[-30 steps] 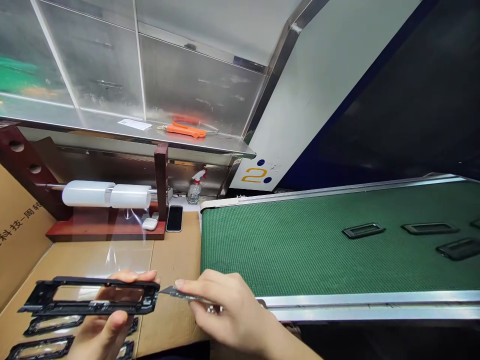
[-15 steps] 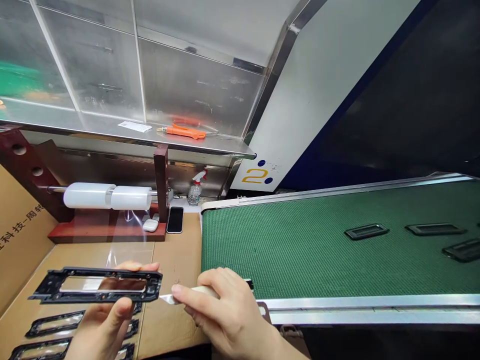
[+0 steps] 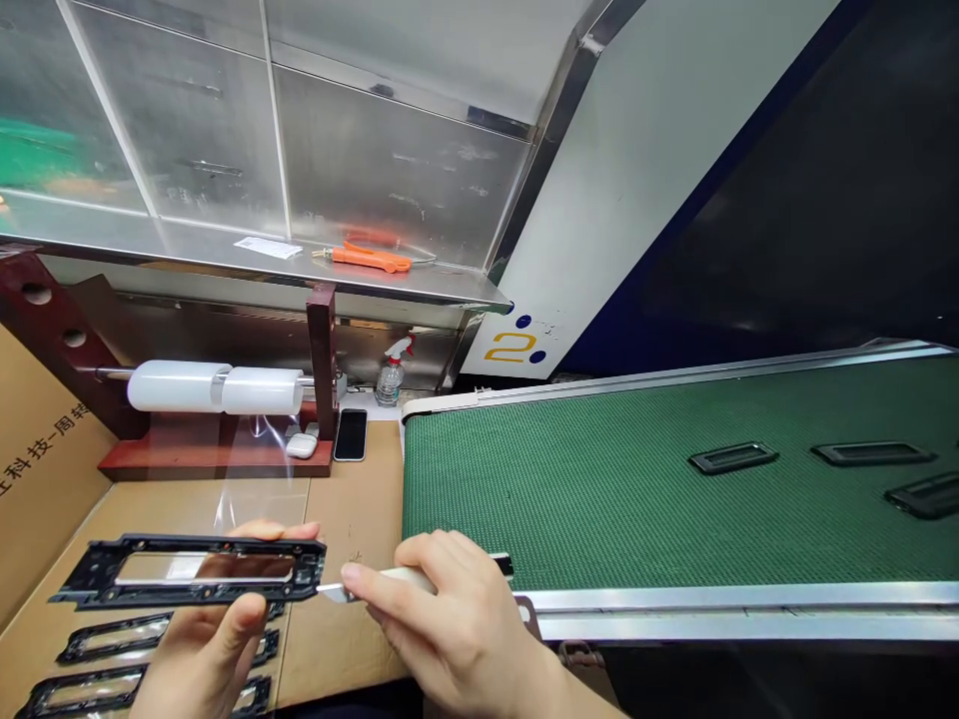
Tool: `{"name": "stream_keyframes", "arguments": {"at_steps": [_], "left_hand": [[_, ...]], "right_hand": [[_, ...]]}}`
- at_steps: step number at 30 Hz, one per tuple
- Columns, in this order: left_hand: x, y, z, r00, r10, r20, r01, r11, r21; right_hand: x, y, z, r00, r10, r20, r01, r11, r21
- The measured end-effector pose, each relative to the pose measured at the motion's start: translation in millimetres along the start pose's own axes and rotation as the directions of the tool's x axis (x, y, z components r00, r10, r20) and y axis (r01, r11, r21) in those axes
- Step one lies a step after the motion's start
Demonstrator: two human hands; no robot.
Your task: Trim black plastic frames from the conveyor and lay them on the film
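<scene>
My left hand (image 3: 214,639) holds a long black plastic frame (image 3: 191,569) flat above the cardboard-covered bench, fingers behind it and thumb below. My right hand (image 3: 457,624) is closed round a small knife with a white handle (image 3: 409,581). Its blade tip (image 3: 330,590) touches the frame's right end. More black frames (image 3: 97,664) lie on the cardboard under my left hand.
A green conveyor belt (image 3: 584,499) to the right carries several black frames (image 3: 730,457). Behind stand two white film rolls (image 3: 214,389) on a red wooden holder, a phone (image 3: 350,434), an earbud case (image 3: 301,446), a spray bottle (image 3: 390,377). Orange cutters (image 3: 371,259) lie on the steel shelf.
The knife has turned in my right hand, its white handle now showing, and its tip has shifted slightly lower along the frame's right end. The frame rose a little.
</scene>
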State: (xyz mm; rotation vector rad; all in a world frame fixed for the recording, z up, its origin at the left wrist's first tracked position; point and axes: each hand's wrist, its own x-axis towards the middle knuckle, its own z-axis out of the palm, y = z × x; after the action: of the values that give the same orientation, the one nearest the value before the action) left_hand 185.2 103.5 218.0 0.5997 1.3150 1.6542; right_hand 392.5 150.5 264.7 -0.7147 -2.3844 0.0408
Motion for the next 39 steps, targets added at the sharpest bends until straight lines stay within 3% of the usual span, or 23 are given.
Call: {"name": "stream_keyframes", "arguments": {"at_steps": [7, 18, 24, 27, 29, 32, 34, 36, 39], "left_hand": [[1, -3, -6.8, 1.0, 0.021, 0.009, -0.022, 0.999, 0.047], [-7, -6, -2.2, 0.998, -0.047, 0.043, 0.049, 0.998, -0.045], [-2, -9, 0.3, 0.984, -0.166, 0.058, 0.174, 0.964, -0.203], [-4, -3, 6.3, 0.97, -0.223, 0.091, 0.24, 0.933, -0.268], [-5, -2, 6.4, 0.953, -0.277, 0.121, 0.3, 0.915, -0.269], [-3, -6, -2.5, 0.938, -0.319, 0.133, 0.341, 0.917, -0.206], [2, -10, -12.5, 0.945, -0.298, 0.138, 0.319, 0.931, -0.176], [8, -15, -22.7, 0.96, -0.244, 0.14, 0.266, 0.949, -0.167], [16, -20, -34.4, 0.981, -0.168, 0.097, 0.181, 0.973, -0.143]], "right_hand": [[0, -3, 1, 1.0, 0.003, -0.015, -0.003, 1.0, -0.002], [-2, -5, 2, 0.999, 0.002, -0.035, -0.003, 1.0, -0.015], [-6, 3, 8, 0.982, -0.08, -0.173, 0.075, 0.997, -0.034], [-6, 0, 20, 0.975, -0.034, -0.22, 0.055, 0.994, 0.091], [-4, -5, 30, 0.978, -0.036, -0.208, 0.07, 0.984, 0.162], [0, -11, 40, 0.986, -0.077, -0.147, 0.098, 0.985, 0.141], [1, -12, 41, 0.992, -0.015, -0.124, 0.031, 0.991, 0.128], [0, -9, 41, 0.98, 0.156, -0.122, -0.132, 0.973, 0.19], [-9, -1, 63, 0.876, 0.483, 0.0, -0.443, 0.805, 0.395]]}}
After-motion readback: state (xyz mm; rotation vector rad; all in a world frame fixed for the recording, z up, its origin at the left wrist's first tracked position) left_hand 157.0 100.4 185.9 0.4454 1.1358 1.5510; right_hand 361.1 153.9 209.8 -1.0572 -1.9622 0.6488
